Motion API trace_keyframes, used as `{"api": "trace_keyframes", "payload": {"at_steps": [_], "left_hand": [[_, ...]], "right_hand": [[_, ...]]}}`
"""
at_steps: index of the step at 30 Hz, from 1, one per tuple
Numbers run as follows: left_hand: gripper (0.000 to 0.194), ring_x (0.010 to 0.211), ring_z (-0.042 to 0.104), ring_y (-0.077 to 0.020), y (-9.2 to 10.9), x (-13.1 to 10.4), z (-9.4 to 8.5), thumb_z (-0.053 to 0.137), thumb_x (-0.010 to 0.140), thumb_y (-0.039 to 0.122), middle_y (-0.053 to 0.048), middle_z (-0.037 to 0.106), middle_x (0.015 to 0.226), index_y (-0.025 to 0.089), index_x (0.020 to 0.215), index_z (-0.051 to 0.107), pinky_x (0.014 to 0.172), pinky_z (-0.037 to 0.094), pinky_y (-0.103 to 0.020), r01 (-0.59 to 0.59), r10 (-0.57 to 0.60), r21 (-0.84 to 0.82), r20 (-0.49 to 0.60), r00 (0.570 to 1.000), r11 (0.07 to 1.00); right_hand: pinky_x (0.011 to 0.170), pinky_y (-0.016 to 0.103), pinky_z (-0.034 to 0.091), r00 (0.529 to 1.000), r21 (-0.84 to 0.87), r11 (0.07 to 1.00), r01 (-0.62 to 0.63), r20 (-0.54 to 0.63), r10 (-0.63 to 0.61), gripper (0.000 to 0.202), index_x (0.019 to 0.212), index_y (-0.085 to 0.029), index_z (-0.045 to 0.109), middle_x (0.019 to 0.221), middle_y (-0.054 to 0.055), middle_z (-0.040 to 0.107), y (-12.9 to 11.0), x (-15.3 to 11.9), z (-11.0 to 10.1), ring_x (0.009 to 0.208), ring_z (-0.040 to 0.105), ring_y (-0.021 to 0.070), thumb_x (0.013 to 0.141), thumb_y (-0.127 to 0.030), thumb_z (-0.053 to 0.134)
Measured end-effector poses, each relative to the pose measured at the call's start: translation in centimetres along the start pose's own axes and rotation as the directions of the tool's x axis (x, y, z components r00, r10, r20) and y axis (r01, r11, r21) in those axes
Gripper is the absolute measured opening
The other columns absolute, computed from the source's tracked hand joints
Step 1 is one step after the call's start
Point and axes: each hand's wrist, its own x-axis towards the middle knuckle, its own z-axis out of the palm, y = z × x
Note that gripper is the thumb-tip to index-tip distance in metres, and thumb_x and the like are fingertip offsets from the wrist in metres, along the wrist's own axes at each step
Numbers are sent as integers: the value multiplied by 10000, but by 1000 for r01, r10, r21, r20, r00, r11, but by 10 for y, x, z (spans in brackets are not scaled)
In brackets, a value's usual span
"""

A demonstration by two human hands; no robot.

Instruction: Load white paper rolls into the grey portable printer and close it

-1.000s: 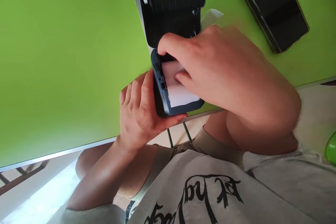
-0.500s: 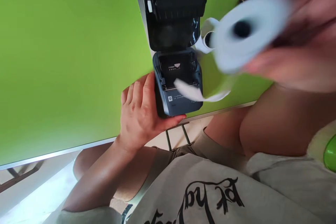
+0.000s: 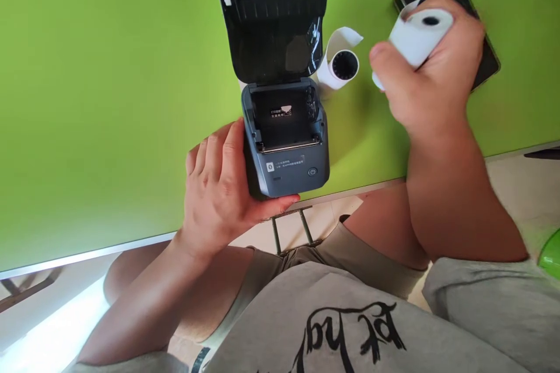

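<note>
A dark grey label printer (image 3: 293, 169) stands near the table's front edge, its black lid (image 3: 275, 23) swung up and its paper bay showing no roll. My left hand (image 3: 223, 186) grips the printer's left side and front, thumb along the bottom edge. In my right hand (image 3: 431, 70), fingers wrapped round it, is a white paper roll (image 3: 415, 38) with a small loose end. Between the printer and that hand, a second white roll (image 3: 327, 73) with a wide black core rests on the table, its paper end curling up.
A black phone-like object (image 3: 485, 67) lies on the green table (image 3: 109, 99) behind my right hand. A metal strip runs along the table's front edge, above my legs. Something bright green (image 3: 552, 253) shows at the right edge.
My right hand has moved away from the camera and lower toward the table with the roll, whose loose strip no longer hangs over the printer. The view has shifted slightly; my left hand keeps its grip.
</note>
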Motion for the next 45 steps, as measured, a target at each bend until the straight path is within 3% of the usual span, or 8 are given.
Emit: {"api": "trace_keyframes", "payload": {"at_steps": [6, 14, 21, 23, 25, 28, 36, 45], "left_hand": [[1111, 1150, 653, -384, 4, 1, -2, 408, 820, 980, -202, 656, 1336, 195, 1603, 342, 950, 467, -508, 22, -22, 28, 8, 1000, 999], [1118, 1042, 692, -384, 2, 0, 0, 438, 817, 979, -204, 688, 1261, 145, 1558, 374, 868, 459, -473, -20, 23, 63, -42, 999, 998], [1109, 1051, 695, -387, 3, 0, 1, 397, 826, 984, -207, 689, 1267, 141, 1546, 385, 877, 453, -471, -16, 20, 67, -53, 998, 998], [1107, 1056, 695, -385, 3, 0, 1, 379, 828, 987, -204, 688, 1271, 145, 1546, 383, 880, 454, -469, -16, 20, 67, -56, 998, 998], [1102, 1062, 694, -386, 4, 0, 1, 344, 834, 989, -203, 689, 1266, 146, 1543, 386, 884, 457, -471, -14, 19, 70, -59, 998, 997], [1095, 1066, 691, -387, 4, 1, 1, 332, 841, 986, -203, 689, 1260, 142, 1535, 391, 892, 463, -480, -11, 15, 70, -55, 998, 997], [1103, 1075, 683, -393, 3, 1, 0, 352, 841, 980, -211, 681, 1294, 144, 1561, 355, 894, 468, -499, -36, 38, 58, -36, 999, 998], [1110, 1124, 664, -403, 3, 1, -2, 412, 812, 984, -201, 657, 1328, 211, 1601, 304, 916, 477, -527, -6, 6, 25, 5, 1000, 1000]], "right_hand": [[866, 347, 467, 986, -207, 968, 140, -62, -155, 191, 971, -244, 551, 1028, 91, 691, -11, -8, -11, 947, 623, 188, 822, -270, 667], [922, 368, 524, 953, 87, 949, 303, -11, -303, 540, 1318, -256, 512, 1224, 49, 660, 7, -4, -10, 1125, 676, 188, 818, -306, 709], [826, 370, 503, 894, -135, 954, 267, -335, -298, 215, 1038, -204, 698, 981, 30, 680, -45, -35, -22, 900, 640, 150, 958, -382, 607], [614, 302, 442, 914, -59, 954, 292, -277, -297, 170, 1022, -191, 689, 991, 38, 674, -57, -43, -16, 697, 565, 84, 954, -319, 601], [515, 263, 412, 926, -16, 941, 339, -168, -337, 194, 1107, -207, 665, 1102, 71, 674, -64, -47, -8, 798, 627, 126, 934, -271, 607], [611, 294, 540, 936, -62, 937, 344, -56, -347, 417, 1280, -263, 594, 1266, 100, 669, -65, -47, 3, 1190, 658, 253, 874, -177, 629], [649, 320, 547, 971, 126, 967, 222, 63, -231, 615, 1362, -328, 425, 1169, 26, 729, -53, -49, 11, 668, 635, 121, 816, -84, 569], [815, 404, 595, 965, 185, 951, 248, 35, -258, 354, 1101, -272, 455, 1094, 58, 576, -49, -50, 15, 981, 630, 207, 795, -137, 574]]}}
